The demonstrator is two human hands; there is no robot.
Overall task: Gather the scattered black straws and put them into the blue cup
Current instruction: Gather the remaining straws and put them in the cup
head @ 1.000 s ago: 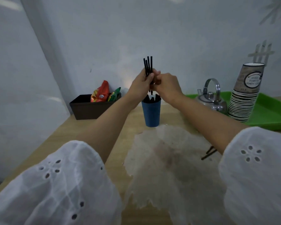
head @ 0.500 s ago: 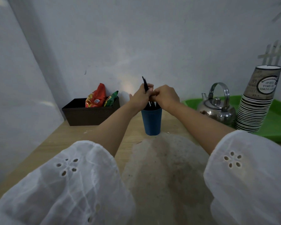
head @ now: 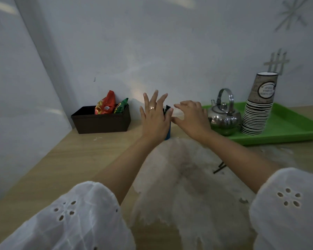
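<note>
The blue cup (head: 168, 132) stands on the wooden table and is mostly hidden behind my left hand (head: 154, 118). Black straw tips (head: 167, 108) stick up from it between my two hands. My left hand is in front of the cup with its fingers spread and holds nothing. My right hand (head: 189, 117) hovers just right of the cup, fingers apart and empty. A few loose black straws (head: 220, 167) lie on the pale mat (head: 188, 177), partly covered by my right forearm.
A dark brown box (head: 101, 121) with snack packets sits at the back left. A green tray (head: 293, 127) at the right holds a steel kettle (head: 224, 114) and a tall stack of paper cups (head: 258, 109). A wall runs close behind.
Both hands have let go of the bundle of straws, which has dropped into the blue cup. The fingers have opened and spread beside the cup.
</note>
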